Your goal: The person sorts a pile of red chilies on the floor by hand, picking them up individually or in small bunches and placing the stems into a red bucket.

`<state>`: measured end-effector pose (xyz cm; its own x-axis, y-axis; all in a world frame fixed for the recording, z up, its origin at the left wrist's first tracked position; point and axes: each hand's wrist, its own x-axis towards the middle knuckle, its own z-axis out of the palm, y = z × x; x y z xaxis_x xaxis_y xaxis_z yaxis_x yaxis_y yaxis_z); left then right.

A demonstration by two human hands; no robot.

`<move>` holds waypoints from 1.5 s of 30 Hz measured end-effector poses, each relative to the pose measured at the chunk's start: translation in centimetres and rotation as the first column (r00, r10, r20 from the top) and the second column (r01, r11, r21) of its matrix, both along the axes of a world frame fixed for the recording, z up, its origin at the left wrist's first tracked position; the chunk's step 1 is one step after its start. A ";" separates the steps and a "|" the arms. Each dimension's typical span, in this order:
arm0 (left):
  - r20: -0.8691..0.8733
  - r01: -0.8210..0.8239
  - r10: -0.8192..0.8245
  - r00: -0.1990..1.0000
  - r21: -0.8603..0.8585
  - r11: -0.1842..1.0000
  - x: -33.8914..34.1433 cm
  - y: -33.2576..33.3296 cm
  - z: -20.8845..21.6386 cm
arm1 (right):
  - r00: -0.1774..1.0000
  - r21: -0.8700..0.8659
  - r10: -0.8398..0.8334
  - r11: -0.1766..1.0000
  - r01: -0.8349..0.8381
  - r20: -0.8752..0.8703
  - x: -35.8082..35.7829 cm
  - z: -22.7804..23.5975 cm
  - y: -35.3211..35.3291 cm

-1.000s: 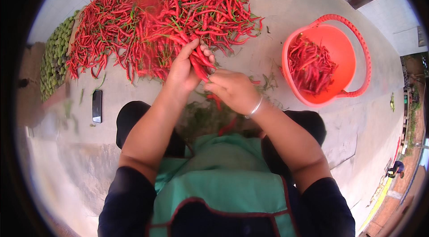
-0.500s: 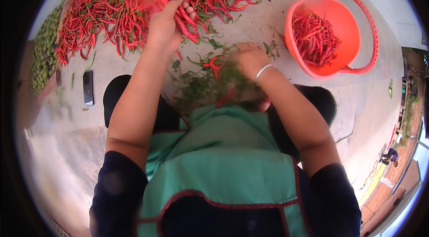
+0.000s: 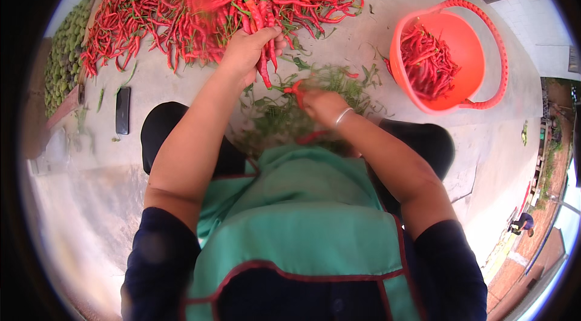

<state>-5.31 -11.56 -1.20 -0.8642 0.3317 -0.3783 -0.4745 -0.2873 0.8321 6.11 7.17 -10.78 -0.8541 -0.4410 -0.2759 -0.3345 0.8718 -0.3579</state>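
Several long red chili peppers (image 3: 264, 15) are gripped in my left hand (image 3: 249, 51), its fingers wrapped round them at the front of a large chili heap (image 3: 163, 12). Their green stems point away from me and their tips hang toward me. My right hand (image 3: 325, 107), with a pale bangle at the wrist, is closed over a pile of green stems and leaves (image 3: 272, 118). At its fingertips is a bent orange-red thing (image 3: 295, 91), too blurred to name. It is close to the tips of the held chilies.
On the right stands an orange-red basket (image 3: 475, 63) with a braided handle, holding red chilies (image 3: 426, 63). A dark phone (image 3: 123, 110) lies on the concrete floor to the left. Green produce (image 3: 65, 48) is heaped at far left. Another person (image 3: 521, 224) is bent over far off right.
My left hand has come slightly right and nearer with the chilies. The right hand has moved left and down, and the orange-red thing is now at its fingertips.
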 end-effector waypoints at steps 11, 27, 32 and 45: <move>-0.031 0.032 -0.033 0.999 -0.021 0.999 0.1 -0.5 0.0 | 0.972 0.092 0.209 0.971 -0.219 0.104 3.5 -4.1 -2.2; -0.188 0.450 -0.574 0.797 -0.448 0.772 1.6 0.0 -1.7 | 0.558 -0.582 -0.182 -0.129 0.803 0.810 -4.4 8.1 -0.7; -0.044 0.420 -0.514 0.856 -0.519 0.744 1.2 -0.3 -2.8 | 0.846 -0.495 -0.533 0.740 0.456 -0.017 -5.5 5.5 0.8; 0.002 0.202 -0.208 0.978 -0.253 0.946 -0.2 -2.1 -1.3 | 0.958 -0.279 -0.266 0.933 0.228 -0.107 -4.8 -5.2 0.6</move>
<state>-5.47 -13.68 -2.46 -0.7977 0.3997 -0.4515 -0.4796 0.0334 0.8769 1.27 7.74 -15.97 -0.9667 -0.2513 -0.0486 -0.1844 0.8154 -0.5488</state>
